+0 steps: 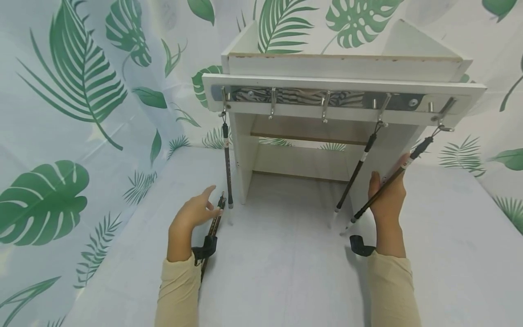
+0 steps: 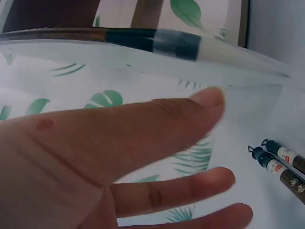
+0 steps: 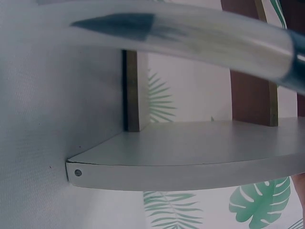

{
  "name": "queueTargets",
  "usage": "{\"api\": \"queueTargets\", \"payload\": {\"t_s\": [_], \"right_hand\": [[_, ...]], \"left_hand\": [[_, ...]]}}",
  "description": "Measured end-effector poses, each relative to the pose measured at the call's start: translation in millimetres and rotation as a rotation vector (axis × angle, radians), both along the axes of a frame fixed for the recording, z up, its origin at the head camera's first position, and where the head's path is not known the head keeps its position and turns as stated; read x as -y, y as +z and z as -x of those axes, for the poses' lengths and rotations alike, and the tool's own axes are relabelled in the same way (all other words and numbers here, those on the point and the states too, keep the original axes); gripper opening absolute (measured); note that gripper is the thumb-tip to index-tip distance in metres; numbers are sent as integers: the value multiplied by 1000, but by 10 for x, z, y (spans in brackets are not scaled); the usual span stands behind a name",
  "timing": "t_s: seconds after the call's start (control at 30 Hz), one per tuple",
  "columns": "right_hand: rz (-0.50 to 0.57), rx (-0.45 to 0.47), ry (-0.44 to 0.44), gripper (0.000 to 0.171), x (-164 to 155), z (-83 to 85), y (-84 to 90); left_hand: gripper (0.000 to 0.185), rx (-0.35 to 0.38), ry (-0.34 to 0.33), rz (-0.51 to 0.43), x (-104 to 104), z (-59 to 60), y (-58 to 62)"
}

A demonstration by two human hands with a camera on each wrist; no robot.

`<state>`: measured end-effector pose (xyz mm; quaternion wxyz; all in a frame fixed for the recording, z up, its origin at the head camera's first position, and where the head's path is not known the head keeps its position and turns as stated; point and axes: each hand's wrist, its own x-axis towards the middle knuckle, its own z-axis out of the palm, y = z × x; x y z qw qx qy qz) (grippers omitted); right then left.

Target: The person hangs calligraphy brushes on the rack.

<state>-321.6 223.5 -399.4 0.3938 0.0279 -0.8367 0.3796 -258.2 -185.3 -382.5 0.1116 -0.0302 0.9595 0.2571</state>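
Observation:
A white shelf unit (image 1: 347, 68) carries a rail of metal hooks (image 1: 324, 109). Three dark-handled brushes hang from it: one at the left (image 1: 227, 163), one right of centre (image 1: 354, 175), one on the far right hook (image 1: 412, 156). My right hand (image 1: 388, 195) holds the far right brush by its shaft, between thumb and fingers. Its pale tip (image 3: 190, 33) crosses the top of the right wrist view, blurred. My left hand (image 1: 196, 211) is open, fingers (image 2: 167, 119) straight, just left of two brushes lying on the table (image 1: 214, 222) (image 2: 281, 164). The left hanging brush's tip (image 2: 190, 45) hangs above those fingers.
A leaf-print cloth (image 1: 61, 136) covers the table and the backdrop. The unit has a lower shelf board (image 3: 190, 157) and an open space beneath (image 1: 302, 159). Two middle hooks carry nothing. A black wrist strap (image 1: 361, 247) sits on each forearm.

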Motion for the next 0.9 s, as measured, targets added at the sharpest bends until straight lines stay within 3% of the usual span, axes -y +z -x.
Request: {"api": "queueTargets", "payload": {"t_s": [0.3,0.5,0.63,0.9], "right_hand": [[-3,-15,13,62,-11,25,-19],[7,-3,9,62,-12,21,-17],[12,18,6,62,-11,17,-13],[17,15,6,63,-6,18,-11]], "left_hand": [[84,182,80,-19,4,-7,-54],[84,294,150,-1,-17,-9,-152],[84,322,171,-12,-46,-20,-196],[72,339,152,-16,-92,13,-245]]}}
